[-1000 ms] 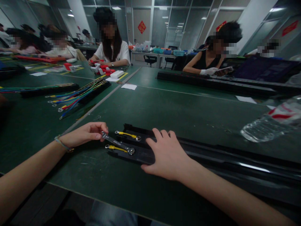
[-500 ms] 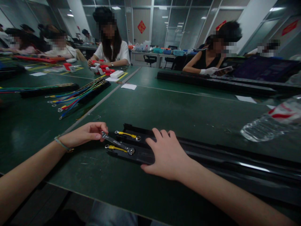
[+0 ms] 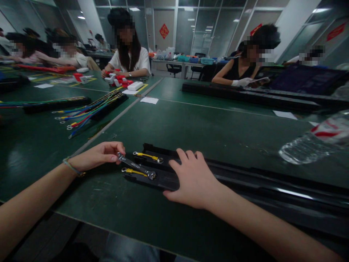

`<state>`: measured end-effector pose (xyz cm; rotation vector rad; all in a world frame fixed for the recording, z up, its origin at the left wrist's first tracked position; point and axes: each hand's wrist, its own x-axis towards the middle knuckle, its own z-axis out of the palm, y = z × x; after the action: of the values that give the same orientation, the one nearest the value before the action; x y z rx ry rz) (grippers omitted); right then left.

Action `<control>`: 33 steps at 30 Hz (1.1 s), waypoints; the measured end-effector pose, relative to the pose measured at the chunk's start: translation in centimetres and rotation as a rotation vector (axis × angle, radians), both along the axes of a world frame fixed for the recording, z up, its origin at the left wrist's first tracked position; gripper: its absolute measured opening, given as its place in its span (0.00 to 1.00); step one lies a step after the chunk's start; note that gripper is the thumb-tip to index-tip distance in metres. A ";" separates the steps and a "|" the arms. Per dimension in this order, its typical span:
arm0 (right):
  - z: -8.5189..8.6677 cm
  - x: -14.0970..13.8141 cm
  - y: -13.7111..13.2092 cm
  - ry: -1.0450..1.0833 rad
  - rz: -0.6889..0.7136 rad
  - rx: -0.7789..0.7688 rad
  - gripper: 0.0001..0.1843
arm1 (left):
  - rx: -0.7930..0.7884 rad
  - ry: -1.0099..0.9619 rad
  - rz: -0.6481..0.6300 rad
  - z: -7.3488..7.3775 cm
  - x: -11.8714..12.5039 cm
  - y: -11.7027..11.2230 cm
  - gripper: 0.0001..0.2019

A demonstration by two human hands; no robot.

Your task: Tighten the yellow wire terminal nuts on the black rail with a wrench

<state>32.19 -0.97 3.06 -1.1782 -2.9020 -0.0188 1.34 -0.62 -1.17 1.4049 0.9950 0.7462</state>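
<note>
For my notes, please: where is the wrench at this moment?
In the head view, the wrench is left of centre, slanting from the left hand to the black rail, beside the nearer yellow wire.

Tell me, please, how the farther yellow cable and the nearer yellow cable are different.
The farther yellow cable shows its inner ring uncovered, while the nearer yellow cable has its inner end under the head of the wrench. The outer ring of the nearer yellow cable also sits more to the left in the picture than that of the farther yellow cable. Both are short, with a metal ring at the outer end.
</note>
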 end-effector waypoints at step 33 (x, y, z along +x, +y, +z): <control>0.2 -0.1 0.0 -0.031 -0.007 -0.032 0.38 | 0.007 0.010 0.006 0.3 0.3 -0.1 0.13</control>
<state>32.12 -0.94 3.21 -1.2043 -2.9360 0.0095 1.66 -0.71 -0.90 1.4135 1.0064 0.7484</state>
